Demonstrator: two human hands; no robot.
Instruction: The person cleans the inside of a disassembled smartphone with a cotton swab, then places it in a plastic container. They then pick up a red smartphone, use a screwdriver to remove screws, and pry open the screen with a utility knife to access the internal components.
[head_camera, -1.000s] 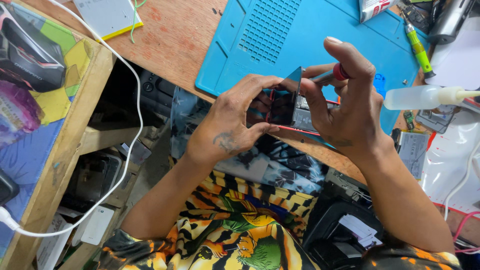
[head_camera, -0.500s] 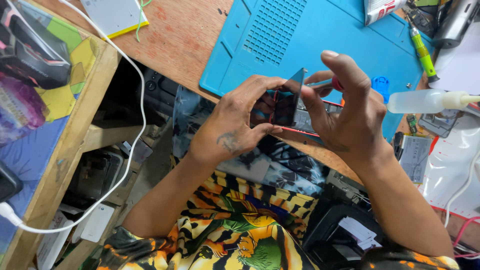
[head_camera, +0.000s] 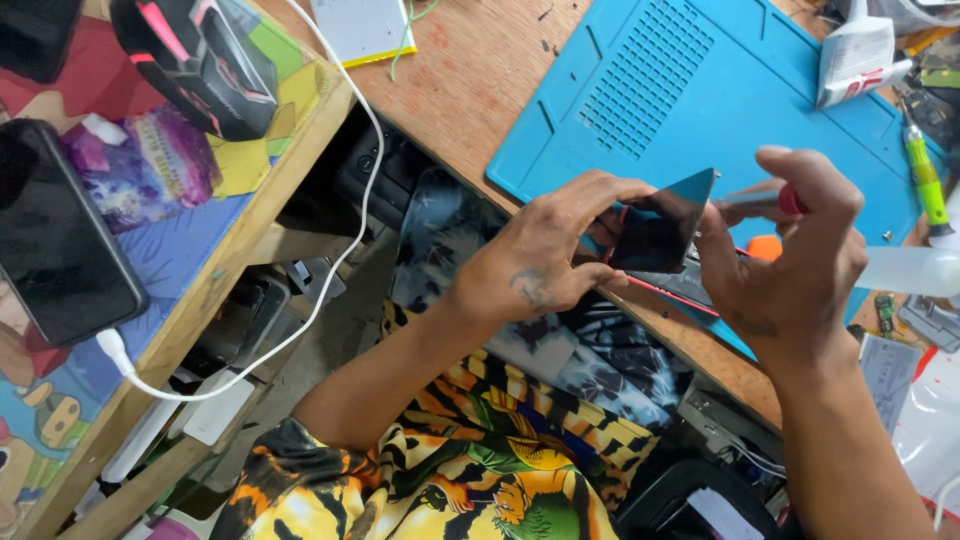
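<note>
- Head view: I take the blue work mat (head_camera: 700, 90) as my landmark; everything else is placed from it.
- My left hand (head_camera: 545, 262) sits at the mat's near edge, fingers curled around the left side of a dark, glossy phone panel (head_camera: 660, 232), gripping it by its rim.
- My right hand (head_camera: 790, 270) is just to the right of that panel, closed on a slim tool with a red handle (head_camera: 790, 200); its metal shaft reaches in toward the panel's upper right corner.
- The panel stands tilted up over the mat's near edge, above a red-edged phone body (head_camera: 680, 290) lying flat beneath it.
- I judge the panel thin, light and stiff, smooth enough to slip and likely to crack if bent, so holding it by the edges rather than the face seems right.
- Beyond the mat's right side lie a green-handled tool (head_camera: 926, 180) and a clear squeeze bottle (head_camera: 905, 270).
- Well left of the mat, a black phone (head_camera: 60, 240) rests on a lower shelf, with a white cable (head_camera: 330, 270) running from it.
</note>
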